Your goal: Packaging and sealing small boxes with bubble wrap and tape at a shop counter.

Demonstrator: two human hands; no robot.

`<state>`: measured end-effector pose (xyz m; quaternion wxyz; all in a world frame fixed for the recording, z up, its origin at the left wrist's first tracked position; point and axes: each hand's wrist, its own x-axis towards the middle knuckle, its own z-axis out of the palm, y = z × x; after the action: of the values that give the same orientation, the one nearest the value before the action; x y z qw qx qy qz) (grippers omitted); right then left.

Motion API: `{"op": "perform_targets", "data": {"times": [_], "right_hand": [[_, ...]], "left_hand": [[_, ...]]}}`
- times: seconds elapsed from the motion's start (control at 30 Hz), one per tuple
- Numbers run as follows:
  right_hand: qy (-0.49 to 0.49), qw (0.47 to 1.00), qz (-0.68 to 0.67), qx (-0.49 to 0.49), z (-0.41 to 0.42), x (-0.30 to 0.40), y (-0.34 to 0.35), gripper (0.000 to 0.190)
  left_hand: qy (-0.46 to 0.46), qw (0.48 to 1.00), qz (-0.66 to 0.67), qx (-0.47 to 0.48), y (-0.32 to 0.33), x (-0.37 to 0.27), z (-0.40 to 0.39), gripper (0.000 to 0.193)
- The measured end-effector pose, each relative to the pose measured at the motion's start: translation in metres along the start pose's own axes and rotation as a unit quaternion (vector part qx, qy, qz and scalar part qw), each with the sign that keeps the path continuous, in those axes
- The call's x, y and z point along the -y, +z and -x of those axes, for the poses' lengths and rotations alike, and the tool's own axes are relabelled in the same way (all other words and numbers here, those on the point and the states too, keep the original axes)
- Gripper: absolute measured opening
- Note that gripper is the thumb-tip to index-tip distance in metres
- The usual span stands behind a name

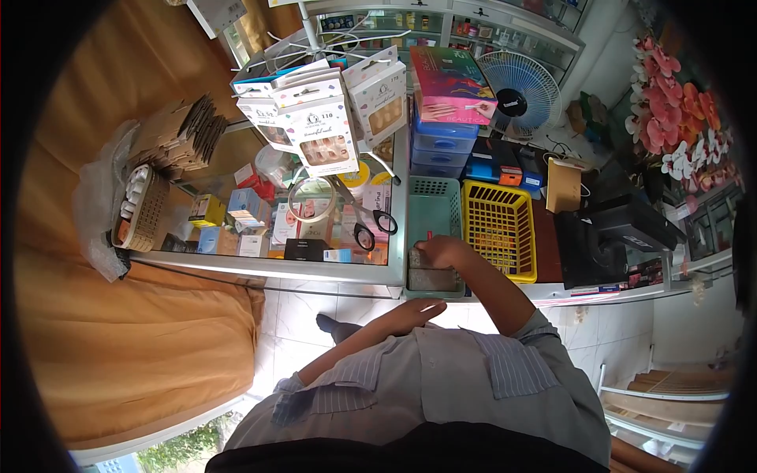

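Observation:
My right hand point(440, 252) is inside the front part of a pale green plastic basket point(434, 207), over greyish block-like things point(433, 279) that I cannot name. A small red tip point(429, 235) shows by its fingers; whether they grip anything cannot be told. My left hand point(414, 314) is held low before my body, just short of the basket's front edge, with nothing seen in it. Beside the green basket stands a yellow plastic basket point(529, 236) with small items at its bottom. Black-handled scissors point(362, 213) and a roll of clear tape point(311, 200) lie on the glass counter to the left.
Boxed false nails point(324, 127) hang on a wire rack. Blue drawers point(445, 143) under a pink box point(452, 88) stand behind the baskets, near a fan point(517, 94). A monitor point(636, 227) is at right; a woven basket point(142, 207) and flattened cardboard point(177, 133) are at left.

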<state>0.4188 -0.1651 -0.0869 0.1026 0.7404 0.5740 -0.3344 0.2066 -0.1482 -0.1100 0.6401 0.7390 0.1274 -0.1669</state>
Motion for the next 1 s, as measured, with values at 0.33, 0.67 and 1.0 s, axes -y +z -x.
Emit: {"op": "perform_targets", "data": {"times": [0.33,0.67,1.0], "right_hand": [[0.041,0.998,0.05,0.014,0.005,0.003,-0.01,0.051],[-0.105,0.951,-0.18,-0.228,0.04,-0.03,-0.033,0.056],[-0.062,0.833,-0.318,-0.449,0.123,0.029,-0.078,0.045]], "left_hand": [[-0.077,0.995,0.026,0.052,-0.043,-0.053,0.056,0.069],[0.135,0.99,0.0,-0.041,-0.135,-0.078,0.207,0.056],[0.158,0.897,0.006,-0.414,-0.235,-0.079,0.311,0.06]]}}
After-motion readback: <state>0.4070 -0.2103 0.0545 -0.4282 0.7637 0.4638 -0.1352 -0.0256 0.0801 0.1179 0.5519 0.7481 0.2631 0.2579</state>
